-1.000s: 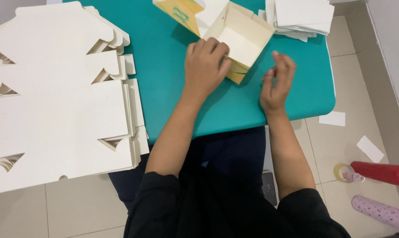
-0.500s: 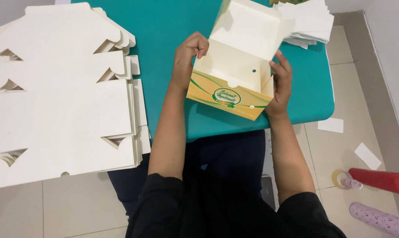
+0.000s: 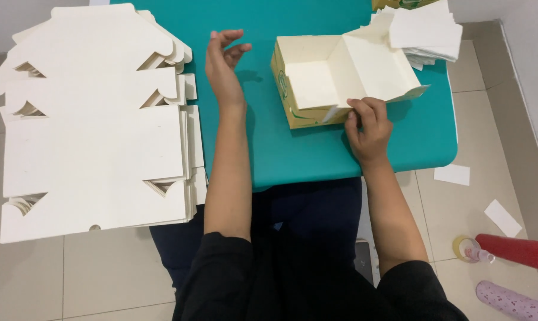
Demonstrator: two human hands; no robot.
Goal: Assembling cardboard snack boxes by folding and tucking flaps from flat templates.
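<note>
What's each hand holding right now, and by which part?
Right hand pinches the open cardboard box at its near front corner flap. Left hand is raised, holding nothing.

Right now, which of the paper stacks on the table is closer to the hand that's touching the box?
The small white stack at the table's far right corner, just beyond the open box that the right hand touches. The big stack of flat box blanks lies far off on the left.

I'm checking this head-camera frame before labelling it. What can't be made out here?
- Head view: the right hand covers the near corner of the open box; how its fingers grip the flap is unclear.
- The box's far outer walls are hidden by its own sides.
- The second printed box is cut off by the top edge.
- The red bottle and pink bottle run off the right edge.
- The count of flat cardboard sheets is too fine to tell.
</note>
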